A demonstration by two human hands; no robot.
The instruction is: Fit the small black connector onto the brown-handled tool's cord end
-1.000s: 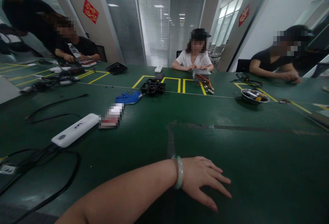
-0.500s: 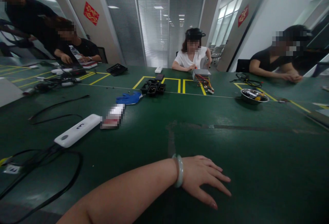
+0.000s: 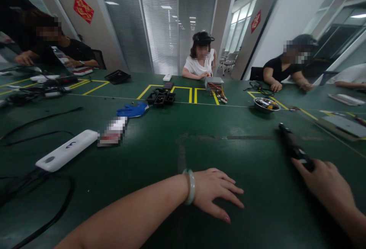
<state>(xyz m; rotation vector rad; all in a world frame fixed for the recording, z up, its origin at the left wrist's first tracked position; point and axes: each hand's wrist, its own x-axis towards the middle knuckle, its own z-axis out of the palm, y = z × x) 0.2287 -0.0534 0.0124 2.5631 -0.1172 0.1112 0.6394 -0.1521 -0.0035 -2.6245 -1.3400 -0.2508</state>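
Observation:
My left hand [image 3: 215, 193] rests palm down on the green tabletop [image 3: 143, 157], fingers spread, with nothing in it. A pale green bangle [image 3: 189, 187] circles its wrist. At the right, my right hand [image 3: 328, 184] grips the near end of a long black object [image 3: 296, 148]. Slim and slightly blurred, this object points away from me over the table; its exact kind cannot be made out. My thumb lies along its side, while the other fingers are partly hidden.
To the left lie a white power strip [image 3: 67, 150], a blurred-out phone-like item [image 3: 113, 131] and a blue glove [image 3: 133, 110]. Farther off are black parts [image 3: 160, 96], a metal box with coloured wires [image 3: 214, 81] and a metal bowl [image 3: 267, 105]. Several people sit around the table.
My right hand has come into view from the right with the black object in it. The view has turned somewhat rightward. My left hand keeps its spread pose on the table.

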